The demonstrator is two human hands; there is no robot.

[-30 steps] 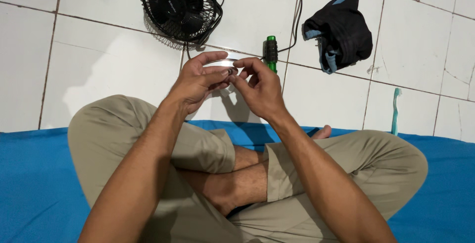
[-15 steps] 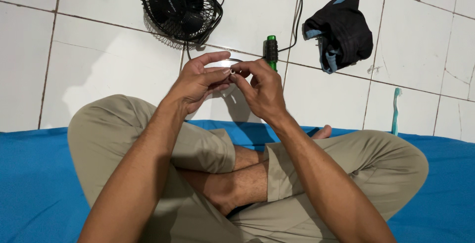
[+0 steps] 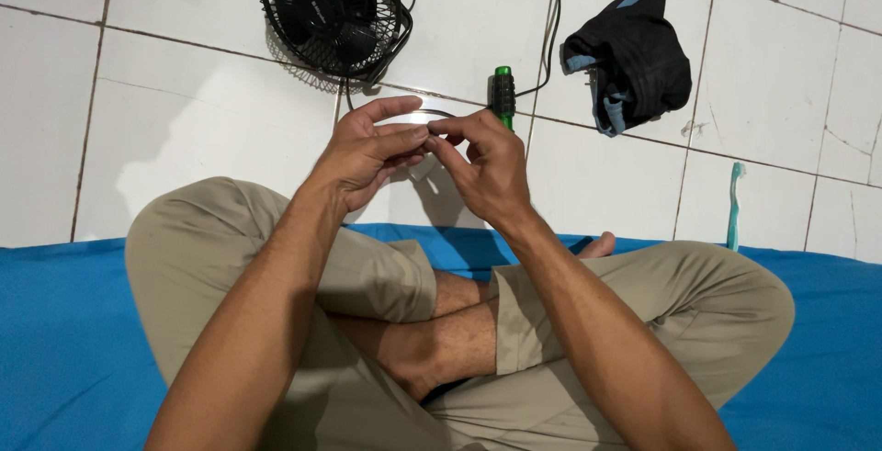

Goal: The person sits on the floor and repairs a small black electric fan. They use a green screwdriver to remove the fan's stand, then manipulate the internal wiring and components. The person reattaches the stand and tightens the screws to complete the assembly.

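Seated person, legs crossed on a blue mat [image 3: 64,341], working above a white tiled floor [image 3: 211,129]. The left hand [image 3: 363,152] and right hand [image 3: 487,171] are meeting fingertip to fingertip just in front of the black table fan [image 3: 335,12], the landmark for all positions here. Both hands are pinching a small pale part [image 3: 424,168], largely hidden by the fingers; its kind cannot be told. The left thumb is arching over it while the right forefinger and thumb are closing on its near edge.

A green-handled screwdriver [image 3: 503,95] is lying to the right of the fan, just beyond the right knuckles. Further right of the fan, a dark cloth pouch [image 3: 634,61] with pale blue trim is lying slumped; its contents are not showing. A black cable [image 3: 560,19] is running between fan and pouch. A teal toothbrush [image 3: 734,203] is lying well to the right.

Judgement: the grip is serving best if both hands are staying low over the floor, so a slipped part is not rolling far.
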